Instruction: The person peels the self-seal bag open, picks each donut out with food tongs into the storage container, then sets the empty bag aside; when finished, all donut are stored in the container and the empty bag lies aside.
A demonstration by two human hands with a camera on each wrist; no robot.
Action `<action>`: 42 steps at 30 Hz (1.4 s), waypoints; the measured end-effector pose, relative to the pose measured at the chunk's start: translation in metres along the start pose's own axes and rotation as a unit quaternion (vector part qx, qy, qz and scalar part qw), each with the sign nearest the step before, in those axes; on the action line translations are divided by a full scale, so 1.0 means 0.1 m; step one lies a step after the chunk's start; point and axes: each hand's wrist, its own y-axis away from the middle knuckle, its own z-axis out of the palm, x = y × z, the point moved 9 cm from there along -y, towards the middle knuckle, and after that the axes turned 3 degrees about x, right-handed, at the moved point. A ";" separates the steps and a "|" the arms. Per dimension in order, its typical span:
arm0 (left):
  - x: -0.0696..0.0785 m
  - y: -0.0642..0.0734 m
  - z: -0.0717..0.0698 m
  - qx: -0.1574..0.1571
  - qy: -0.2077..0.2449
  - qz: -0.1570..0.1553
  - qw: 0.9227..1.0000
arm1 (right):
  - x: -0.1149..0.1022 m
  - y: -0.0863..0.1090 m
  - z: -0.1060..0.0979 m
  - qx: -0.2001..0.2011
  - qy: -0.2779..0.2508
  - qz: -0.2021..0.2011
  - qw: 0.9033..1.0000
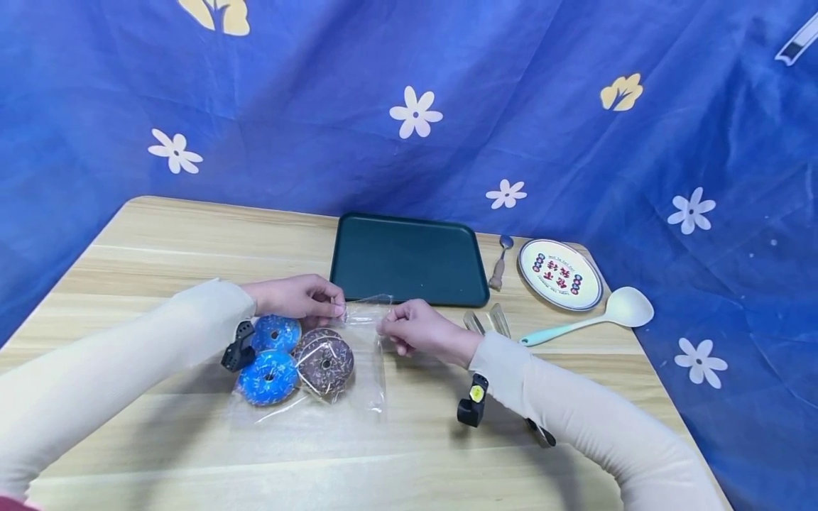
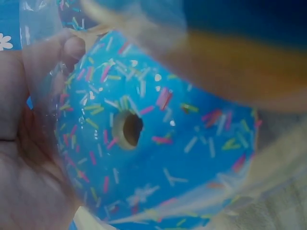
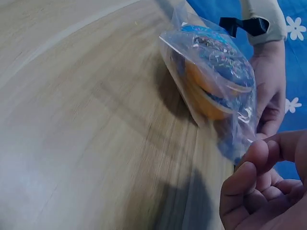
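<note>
In the head view, about midway between the counter's (image 1: 409, 472) side edges, the left grip (image 1: 299, 296) and right grip (image 1: 429, 330) pinch a clear bag (image 1: 369, 365) containing blue donuts (image 1: 267, 377) and brown donuts (image 1: 327, 363); a tray (image 1: 409, 259) lies by the far edge. Left wrist: a blue donut sits beside the palm. Right wrist: thumb and finger nip the bag.

Dark green tray (image 1: 410, 261) chilling by the far edge of the table (image 1: 179, 245), little spoon (image 1: 498, 270) just beside it, plate (image 1: 559, 275) near the far right corner, ladle (image 1: 628, 307) by the right edge.

Sprinkle-flecked doughnuts (image 1: 260, 390) are blue and brown, the bag (image 1: 367, 369) clear.
</note>
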 end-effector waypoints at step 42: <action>0.11 0.47 0.08 0.088 -0.158 0.023 0.983 | 0.16 0.12 0.02 0.001 -0.051 0.029 0.998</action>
